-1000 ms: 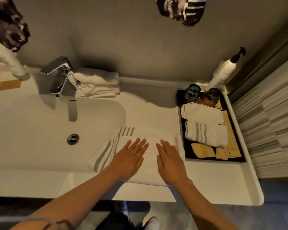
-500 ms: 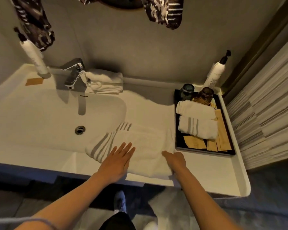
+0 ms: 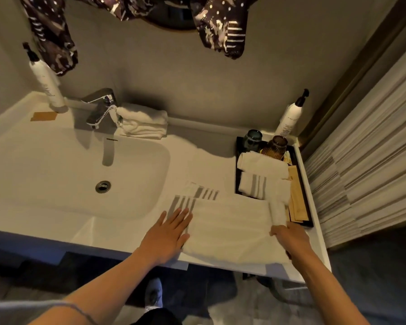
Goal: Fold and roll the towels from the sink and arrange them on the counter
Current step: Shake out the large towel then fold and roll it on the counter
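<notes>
- The striped towel (image 3: 230, 228) lies spread flat on the white surface (image 3: 204, 165), just right of the sink basin (image 3: 75, 174), its grey stripes at the left end.
- Left hand (image 3: 168, 233) is flat, fingers spread wide, palm pressing down on the towel's left part beside the stripes.
- Right hand (image 3: 288, 238) is closed on the towel's right edge, and that edge stands up in a narrow fold from the fingers.
- Right beside it, a black tray (image 3: 307, 207) holds two rolled towels: a plain one (image 3: 263, 164) behind, a grey-striped one (image 3: 256, 186) in front.
- Two dark glasses (image 3: 253, 137) stand at the tray's back, with a white pump bottle (image 3: 291, 116) behind them.
- By the faucet (image 3: 101, 106), a folded white towel stack (image 3: 143, 121) rests against the wall.
</notes>
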### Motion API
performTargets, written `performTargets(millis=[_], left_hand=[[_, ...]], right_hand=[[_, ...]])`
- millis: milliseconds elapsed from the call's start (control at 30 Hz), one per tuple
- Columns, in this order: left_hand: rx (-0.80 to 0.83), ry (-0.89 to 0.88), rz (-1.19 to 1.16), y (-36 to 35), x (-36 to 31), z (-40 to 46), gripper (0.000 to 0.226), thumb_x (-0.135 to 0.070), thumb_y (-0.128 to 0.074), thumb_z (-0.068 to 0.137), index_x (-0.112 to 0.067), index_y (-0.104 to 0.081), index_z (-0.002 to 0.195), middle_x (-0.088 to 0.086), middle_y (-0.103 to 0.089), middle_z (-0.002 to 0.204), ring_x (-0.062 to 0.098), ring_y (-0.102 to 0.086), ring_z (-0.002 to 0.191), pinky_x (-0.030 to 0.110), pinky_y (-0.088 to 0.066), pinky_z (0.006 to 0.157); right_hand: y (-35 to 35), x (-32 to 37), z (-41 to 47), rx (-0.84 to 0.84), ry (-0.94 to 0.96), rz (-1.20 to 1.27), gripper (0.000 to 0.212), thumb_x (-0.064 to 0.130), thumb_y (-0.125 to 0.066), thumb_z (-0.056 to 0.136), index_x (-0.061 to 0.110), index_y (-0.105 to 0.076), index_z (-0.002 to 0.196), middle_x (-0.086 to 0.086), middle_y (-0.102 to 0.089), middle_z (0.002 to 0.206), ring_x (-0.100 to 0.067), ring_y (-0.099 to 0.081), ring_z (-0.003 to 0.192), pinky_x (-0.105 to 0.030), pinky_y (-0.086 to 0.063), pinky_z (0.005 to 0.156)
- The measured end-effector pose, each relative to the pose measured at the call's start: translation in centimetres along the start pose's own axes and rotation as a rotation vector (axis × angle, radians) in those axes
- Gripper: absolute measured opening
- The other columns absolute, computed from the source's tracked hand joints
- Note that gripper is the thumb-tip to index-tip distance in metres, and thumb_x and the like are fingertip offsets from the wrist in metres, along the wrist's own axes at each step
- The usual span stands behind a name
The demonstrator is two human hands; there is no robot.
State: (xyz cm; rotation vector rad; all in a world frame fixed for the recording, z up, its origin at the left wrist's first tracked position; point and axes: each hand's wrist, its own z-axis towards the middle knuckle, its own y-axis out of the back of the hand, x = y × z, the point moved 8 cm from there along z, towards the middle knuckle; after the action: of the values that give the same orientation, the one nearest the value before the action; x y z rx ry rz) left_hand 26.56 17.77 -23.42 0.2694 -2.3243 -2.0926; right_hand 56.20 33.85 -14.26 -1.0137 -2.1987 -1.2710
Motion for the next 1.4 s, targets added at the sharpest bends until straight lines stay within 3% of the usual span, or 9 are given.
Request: performTargets(millis=[133,300,500,600,733,900,1133,1233,1400], left_hand=[[0.128,0.033,-0.263,0.2,-0.7,1.0,0.058,-0.048,-0.014,0.103,-0.026,-0.010,0.157,-0.011,0.004,0.161,0.012,0.003,0.150,0.042,0.002,0.122],[0.049,0.460,-1.160,2.7,2.2,1.9,0.030,-0.031,-0.047,0.102,-0.020,-0.070,0.118,-0.006,-0.059,0.133,0.009,-0.050,0.125,0.026,-0.035,0.106],[0.063,0.805,-1.776,2.2,4.2,1.5,0.054,-0.058,-0.047,0.094,-0.012,-0.075,0.098,0.016,-0.074,0.107,0.025,-0.068,0.099,0.040,-0.051,0.096],[-0.061,0.747,-1.343,2.8,6.4,0.6,0.041,-0.049,-0.062,0.081,-0.021,-0.062,0.112,0.015,-0.066,0.122,0.021,-0.065,0.103,0.043,-0.051,0.097],[-0.378,0.318,-0.560,6.1,4.9,0.4,0.040,-0.029,-0.045,0.097,-0.015,-0.052,0.134,0.004,-0.055,0.131,0.021,-0.055,0.117,0.031,-0.044,0.095],[-0.187,-0.048,-0.272,2.1,0.6,2.3,0.052,-0.031,-0.028,0.104,-0.016,-0.031,0.153,0.003,-0.024,0.162,0.018,-0.020,0.149,0.043,-0.021,0.121],[-0.093,-0.068,-0.136,1.1,0.7,1.6,0.056,-0.039,-0.006,0.104,-0.021,-0.003,0.157,-0.005,0.002,0.164,0.013,0.002,0.152,0.041,0.002,0.119],[-0.069,-0.027,-0.146,1.1,0.8,1.3,0.057,-0.039,-0.009,0.103,-0.019,-0.010,0.157,-0.001,-0.003,0.164,0.019,-0.006,0.152,0.045,-0.008,0.122],[-0.060,-0.171,-0.041,1.6,-1.5,0.4,0.102,-0.046,-0.087,0.057,-0.021,-0.043,0.146,0.011,-0.045,0.150,0.031,-0.044,0.137,0.049,-0.043,0.106]], right_hand=[[-2.7,4.3,-1.2,0.033,0.157,-0.009,0.019,0.015,-0.061,0.080,0.011,-0.065,0.097,-0.005,-0.065,0.093,-0.021,-0.058,0.080,-0.031,-0.047,0.073],[-9.5,11.6,-3.2,0.160,0.339,-0.067,0.011,0.024,-0.064,0.078,0.014,-0.064,0.083,-0.004,-0.065,0.082,-0.023,-0.062,0.077,-0.029,-0.046,0.065],[-21.3,12.8,-6.4,0.464,0.387,-0.190,0.032,0.046,-0.052,0.087,0.022,-0.052,0.066,-0.003,-0.062,0.073,-0.023,-0.058,0.073,-0.031,-0.046,0.072],[-23.0,10.1,-6.6,0.563,0.424,-0.181,0.025,0.031,-0.049,0.091,0.020,-0.062,0.073,0.005,-0.063,0.075,-0.012,-0.057,0.069,-0.026,-0.046,0.073],[-18.2,9.5,-5.5,0.122,0.714,-0.198,0.025,0.009,-0.043,0.094,0.017,-0.065,0.103,0.005,-0.065,0.102,-0.010,-0.058,0.094,-0.012,-0.040,0.080],[-20.3,7.0,-3.8,-0.007,0.874,-0.651,0.046,0.029,-0.039,0.095,0.010,-0.055,0.134,-0.011,-0.053,0.141,-0.027,-0.048,0.132,-0.039,-0.034,0.112],[-20.0,5.1,-3.9,0.015,0.943,-0.686,0.049,0.038,-0.032,0.101,0.020,-0.039,0.146,-0.002,-0.032,0.156,-0.018,-0.025,0.146,-0.036,-0.016,0.121],[-17.7,3.8,-4.0,-0.057,0.758,-0.556,0.058,0.049,-0.040,0.096,0.020,-0.035,0.147,-0.002,-0.029,0.157,-0.018,-0.027,0.144,-0.038,-0.026,0.118],[-16.1,0.7,-3.3,0.028,0.100,-0.042,0.074,0.057,-0.065,0.077,0.015,-0.040,0.132,-0.007,-0.054,0.130,-0.025,-0.056,0.113,-0.037,-0.049,0.089]])
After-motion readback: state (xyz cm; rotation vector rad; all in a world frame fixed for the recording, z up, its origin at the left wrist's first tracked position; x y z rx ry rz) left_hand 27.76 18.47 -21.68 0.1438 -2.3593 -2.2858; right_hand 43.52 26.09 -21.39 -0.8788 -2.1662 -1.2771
